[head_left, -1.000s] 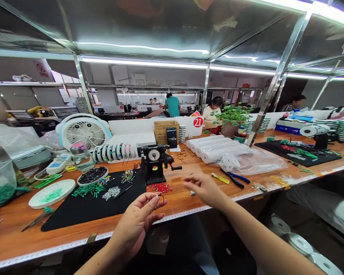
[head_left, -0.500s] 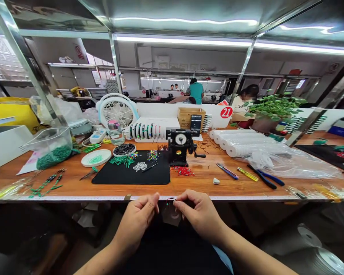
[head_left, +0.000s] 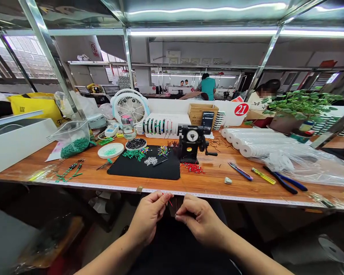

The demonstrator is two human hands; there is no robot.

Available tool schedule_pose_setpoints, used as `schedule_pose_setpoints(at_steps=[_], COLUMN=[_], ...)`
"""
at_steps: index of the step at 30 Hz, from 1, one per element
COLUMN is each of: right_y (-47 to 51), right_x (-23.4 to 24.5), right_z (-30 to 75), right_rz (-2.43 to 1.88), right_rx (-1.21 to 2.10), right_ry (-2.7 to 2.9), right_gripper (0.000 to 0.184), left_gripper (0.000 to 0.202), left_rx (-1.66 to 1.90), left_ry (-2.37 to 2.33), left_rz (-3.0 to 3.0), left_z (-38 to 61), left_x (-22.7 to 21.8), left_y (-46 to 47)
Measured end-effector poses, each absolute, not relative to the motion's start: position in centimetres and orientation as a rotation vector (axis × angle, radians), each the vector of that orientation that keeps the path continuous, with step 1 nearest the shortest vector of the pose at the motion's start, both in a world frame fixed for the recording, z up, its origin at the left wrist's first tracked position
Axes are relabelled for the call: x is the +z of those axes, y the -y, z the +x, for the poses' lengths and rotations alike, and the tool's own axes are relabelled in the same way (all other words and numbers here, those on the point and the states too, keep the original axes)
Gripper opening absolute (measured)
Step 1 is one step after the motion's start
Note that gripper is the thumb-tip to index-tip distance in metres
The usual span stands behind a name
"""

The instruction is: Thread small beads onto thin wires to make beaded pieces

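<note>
My left hand (head_left: 149, 215) and my right hand (head_left: 199, 217) are held close together just below the front edge of the wooden workbench (head_left: 206, 179). Both are pinched. Between the fingertips runs a thin dark wire with a small red bead (head_left: 170, 201); the left fingers hold its upper end and the right fingers pinch the lower end. On the bench right ahead lies a black mat (head_left: 146, 170) with green, white and mixed beads, and beside it stands a black hand-crank machine with a dial (head_left: 192, 143). Loose red beads (head_left: 193, 168) lie in front of that machine.
A small fan (head_left: 131, 105), a bowl of dark beads (head_left: 135, 143), a white plate (head_left: 111, 150) and a bag of green beads (head_left: 73, 139) sit left. Pliers (head_left: 285, 182), cutters (head_left: 240, 170), white rolls (head_left: 255, 143), plastic wrap and a potted plant (head_left: 299, 109) lie right. Other people work behind.
My right hand came back from the bench and joined the left below the table edge; both now pinch the wire. The view swung left and down.
</note>
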State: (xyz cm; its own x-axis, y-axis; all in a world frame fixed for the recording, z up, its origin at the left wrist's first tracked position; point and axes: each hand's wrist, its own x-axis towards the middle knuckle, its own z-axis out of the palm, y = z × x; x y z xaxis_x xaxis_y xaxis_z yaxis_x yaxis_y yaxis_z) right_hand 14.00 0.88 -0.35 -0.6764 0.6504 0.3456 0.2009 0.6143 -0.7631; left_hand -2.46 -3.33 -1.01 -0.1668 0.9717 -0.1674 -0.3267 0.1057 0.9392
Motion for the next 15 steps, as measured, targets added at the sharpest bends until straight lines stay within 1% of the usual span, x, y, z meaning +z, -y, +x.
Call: schedule_pose_setpoints(at_steps=[4, 6, 9, 11, 12, 15], right_y=[-0.8, -1.1, -1.6, -1.8, -1.9, -1.7], right_x=[-0.8, -0.9, 0.3, 1.8, 2.6, 4.4], right_z=[14.2, 14.6, 15.6, 16.2, 16.4, 16.3], right_rz=[-0.628, -0.675, -0.787, -0.829, -0.817, -0.683], right_rx=[0.994, 1.054, 1.141, 1.056, 0.981, 0.811], right_ry=[2.199, 2.189, 2.232, 2.263, 2.281, 2.382], right_gripper=[0.012, 0.013, 0.002, 0.016, 0.019, 0.019], left_gripper=[0.025, 0.024, 0.020, 0.019, 0.019, 0.027], left_rx=[1.400, 1.293, 1.005, 0.850, 0.793, 0.665], left_ry=[-1.344, -1.434, -1.510, -1.513, -1.506, -1.468], left_rz=[1.032, 1.233, 1.596, 1.738, 1.780, 1.855], left_z=[-2.4, -2.8, -3.5, -3.6, -3.6, -3.0], left_x=[-0.6, 0.4, 2.8, 4.3, 4.9, 5.7], left_y=[2.9, 2.7, 2.6, 2.8, 2.9, 3.1])
